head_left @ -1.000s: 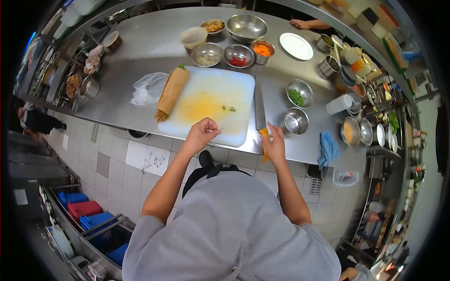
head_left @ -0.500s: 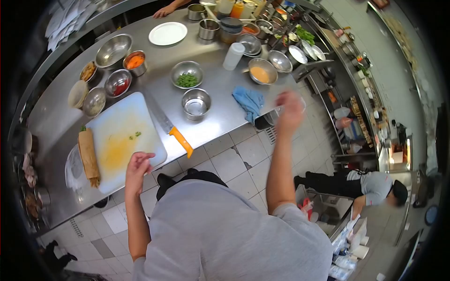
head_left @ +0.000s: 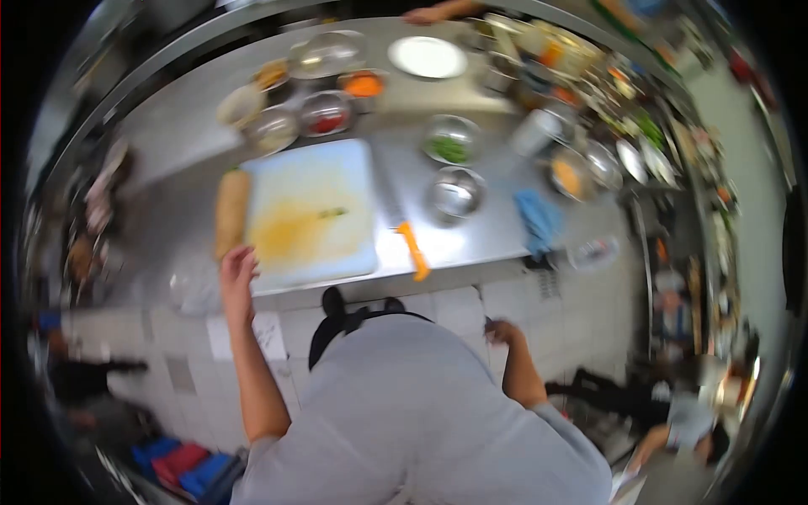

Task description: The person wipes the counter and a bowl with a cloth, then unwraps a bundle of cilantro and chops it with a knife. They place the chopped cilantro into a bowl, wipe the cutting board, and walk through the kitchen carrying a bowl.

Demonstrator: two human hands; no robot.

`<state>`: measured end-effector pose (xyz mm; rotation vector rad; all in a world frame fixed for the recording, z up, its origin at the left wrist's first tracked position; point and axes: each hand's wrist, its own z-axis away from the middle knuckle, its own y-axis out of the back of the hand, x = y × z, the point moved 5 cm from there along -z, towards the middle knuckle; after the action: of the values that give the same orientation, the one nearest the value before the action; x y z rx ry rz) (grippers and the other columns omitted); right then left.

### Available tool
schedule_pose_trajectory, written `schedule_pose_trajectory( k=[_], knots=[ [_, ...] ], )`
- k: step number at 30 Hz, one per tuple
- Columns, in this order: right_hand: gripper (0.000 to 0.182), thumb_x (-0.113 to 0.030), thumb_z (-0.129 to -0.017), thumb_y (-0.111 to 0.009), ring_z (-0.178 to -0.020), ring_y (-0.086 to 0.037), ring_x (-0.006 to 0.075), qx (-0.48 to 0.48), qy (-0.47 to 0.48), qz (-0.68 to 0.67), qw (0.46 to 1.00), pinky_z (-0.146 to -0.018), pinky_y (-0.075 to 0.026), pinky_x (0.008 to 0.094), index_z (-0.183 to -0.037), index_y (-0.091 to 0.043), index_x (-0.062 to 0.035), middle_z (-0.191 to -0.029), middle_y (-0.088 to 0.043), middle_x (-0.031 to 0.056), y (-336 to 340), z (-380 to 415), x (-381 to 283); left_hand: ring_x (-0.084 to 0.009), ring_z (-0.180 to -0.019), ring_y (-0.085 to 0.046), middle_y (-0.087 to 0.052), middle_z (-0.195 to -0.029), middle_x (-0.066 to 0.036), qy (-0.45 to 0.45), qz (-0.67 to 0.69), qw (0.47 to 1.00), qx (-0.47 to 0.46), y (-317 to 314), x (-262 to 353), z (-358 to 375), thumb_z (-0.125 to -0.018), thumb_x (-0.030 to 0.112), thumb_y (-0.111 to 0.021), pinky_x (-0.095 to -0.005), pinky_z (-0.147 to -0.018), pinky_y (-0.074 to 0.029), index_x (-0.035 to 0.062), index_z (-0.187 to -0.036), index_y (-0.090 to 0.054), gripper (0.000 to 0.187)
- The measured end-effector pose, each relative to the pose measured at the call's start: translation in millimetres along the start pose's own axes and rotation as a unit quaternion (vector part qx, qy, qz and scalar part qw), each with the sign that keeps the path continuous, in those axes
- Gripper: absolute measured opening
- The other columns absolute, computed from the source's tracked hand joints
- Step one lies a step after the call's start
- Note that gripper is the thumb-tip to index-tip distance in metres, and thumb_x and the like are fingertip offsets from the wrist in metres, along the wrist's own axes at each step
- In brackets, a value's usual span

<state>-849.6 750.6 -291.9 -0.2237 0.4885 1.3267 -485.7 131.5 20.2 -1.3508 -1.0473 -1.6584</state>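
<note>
Roll (head_left: 233, 215) lies lengthwise at the board's 9 o'clock edge, on the tabletop (head_left: 172, 160). Left hand (head_left: 240, 263) at the board's 8 o'clock, by the roll's near end; grip loosely curled, thumb and fingers a bit apart, can't tell if it touches the roll. Right hand (head_left: 502, 332) well off at 4 o'clock, over the floor, small dark shape at the fingers; blurred, can't tell if that grip is apart or together. Board (head_left: 349, 244) has a yellow stain and green bits (head_left: 333, 213). Knife (head_left: 410, 247) just beside it at 3 o'clock, orange handle toward the person. Empty bowl (head_left: 455, 194) further out at 3, cloth (head_left: 539, 220) beyond. Greens bowl (head_left: 452, 141) at 2, carrot pot (head_left: 364, 87) and plate (head_left: 427, 57) at 1, red bowl (head_left: 326, 114) at 12. Plastic bag (head_left: 195, 290) at 8, near the left hand.
</note>
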Motion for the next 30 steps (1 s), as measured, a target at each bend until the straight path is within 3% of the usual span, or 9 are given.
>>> schedule_pose_trajectory(
  k=[5,8,11,14,17,20,22,26,30],
  knots=[
    [0.028,-0.032,-0.088,-0.067,-0.076,-0.067,0.0162,-0.084,-0.04,0.215,0.972,-0.066,-0.056,0.0306,-0.1,-0.074,-0.0075,-0.088,-0.072,0.0057,-93,71,-188,-0.0217,-0.102,-0.063,-0.068,-0.107,-0.014,-0.109,-0.167,0.971,0.131,62,16,-57,-0.092,0.018,-0.069,-0.0338,-0.085,-0.052,0.0006,-0.119,-0.062,0.033],
    [0.028,-0.03,-0.092,-0.064,-0.069,-0.066,0.0113,-0.12,0.007,0.122,0.985,-0.061,-0.053,0.0269,-0.086,-0.072,-0.0038,-0.079,-0.072,0.003,-88,69,-263,-0.0335,-0.106,-0.064,-0.067,-0.115,-0.02,-0.18,-0.335,0.914,0.14,66,1,-107,-0.089,0.018,-0.069,-0.0401,-0.089,-0.051,0.0021,-0.123,-0.062,0.038],
    [0.025,-0.025,-0.095,-0.062,-0.073,-0.066,0.013,-0.12,0.168,0.106,0.973,-0.068,-0.054,0.0265,-0.108,-0.068,-0.0051,-0.092,-0.072,0.0057,-105,103,-394,-0.0375,-0.111,-0.062,-0.066,-0.115,-0.022,-0.197,-0.324,0.916,0.132,68,-21,-138,-0.089,0.017,-0.068,-0.0413,-0.093,-0.05,0.0017,-0.122,-0.062,0.037],
    [0.047,-0.024,-0.096,-0.064,-0.073,-0.063,0.0112,-0.083,0.308,0.068,0.945,-0.065,-0.051,0.0263,-0.137,-0.05,-0.0064,-0.086,-0.068,0.0035,-158,102,-501,-0.0386,-0.116,-0.058,-0.063,-0.122,-0.022,0.003,-0.19,0.978,0.091,80,-43,-151,-0.089,0.018,-0.068,-0.0412,-0.098,-0.046,0.0014,-0.124,-0.061,0.039],
    [0.068,-0.026,-0.095,-0.066,-0.084,-0.064,0.0169,-0.077,0.356,-0.003,0.931,-0.069,-0.053,0.0289,-0.151,-0.031,-0.0098,-0.111,-0.066,0.0134,-241,81,-582,-0.0378,-0.12,-0.057,-0.062,-0.125,-0.021,-0.107,-0.172,0.975,0.093,98,-14,-135,-0.088,0.02,-0.069,-0.0434,-0.1,-0.045,0.004,-0.126,-0.061,0.042],
    [0.092,-0.038,-0.088,-0.072,-0.104,-0.062,0.0307,0.007,0.371,0.088,0.924,-0.086,-0.053,0.037,-0.155,-0.018,-0.0058,-0.13,-0.055,0.0239,-313,42,-625,-0.0372,-0.116,-0.059,-0.064,-0.123,-0.02,-0.387,-0.401,0.799,0.226,121,104,-29,-0.085,0.02,-0.071,-0.0456,-0.097,-0.047,0.0089,-0.125,-0.063,0.042],
    [0.104,-0.044,-0.083,-0.076,-0.116,-0.057,0.0376,0.052,0.358,0.092,0.928,-0.096,-0.05,0.0409,-0.156,-0.014,-0.0027,-0.137,-0.048,0.0287,-350,15,-650,-0.038,-0.113,-0.059,-0.065,-0.12,-0.018,-0.269,-0.537,0.771,0.213,144,33,-10,-0.083,0.016,-0.071,-0.047,-0.095,-0.048,0.0114,-0.123,-0.064,0.041],
    [0.12,-0.048,-0.075,-0.081,-0.13,-0.045,0.0425,0.144,0.37,0.082,0.914,-0.107,-0.042,0.0423,-0.155,-0.007,0.0024,-0.144,-0.035,0.0328,-384,-18,-694,-0.04,-0.11,-0.059,-0.063,-0.121,-0.017,-0.237,-0.393,0.886,0.067,196,-116,-40,-0.082,0.008,-0.067,-0.0458,-0.092,-0.048,0.0123,-0.121,-0.062,0.04],
    [0.121,-0.037,-0.073,-0.081,-0.131,-0.045,0.0421,0.165,0.342,0.074,0.922,-0.107,-0.042,0.0421,-0.155,-0.002,0.0029,-0.146,-0.033,0.0319,-406,-19,-721,-0.0396,-0.109,-0.059,-0.062,-0.12,-0.019,-0.129,-0.268,0.934,0.199,237,-72,-92,-0.082,0.002,-0.064,-0.043,-0.089,-0.049,0.0104,-0.123,-0.058,0.042]
  ],
)
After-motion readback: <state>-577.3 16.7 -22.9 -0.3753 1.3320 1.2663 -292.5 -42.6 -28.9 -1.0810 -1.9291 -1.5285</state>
